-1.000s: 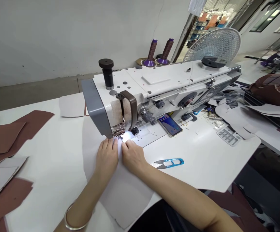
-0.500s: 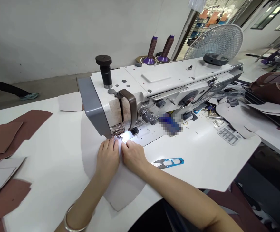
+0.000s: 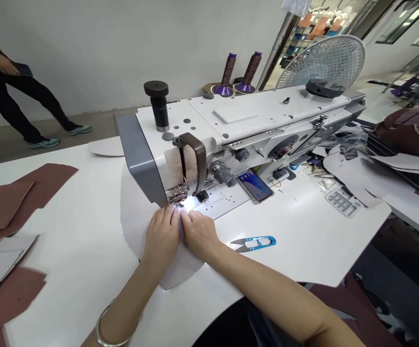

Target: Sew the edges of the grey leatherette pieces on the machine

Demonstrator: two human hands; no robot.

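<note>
A white sewing machine (image 3: 238, 125) stands on the white table (image 3: 86, 250), its lamp lit over the presser foot (image 3: 177, 197). A pale grey-white fabric piece (image 3: 137, 226) lies under the foot. My left hand (image 3: 161, 236) and my right hand (image 3: 197, 232) rest side by side on this fabric just before the needle, fingers stretched flat and pressing it down. A silver bangle (image 3: 113, 332) circles my left wrist.
Blue thread snips (image 3: 254, 243) lie right of my right hand. A phone (image 3: 255, 185) lies beneath the machine arm. Brown leather pieces (image 3: 10, 202) are stacked at left. Two thread cones (image 3: 238, 72) and a fan (image 3: 321, 60) stand behind. A person (image 3: 10, 96) walks at far left.
The fabric has fed away from me under the foot, so less of it lies near the table's front edge. My hands moved slightly toward the needle. A person has walked into view at left.
</note>
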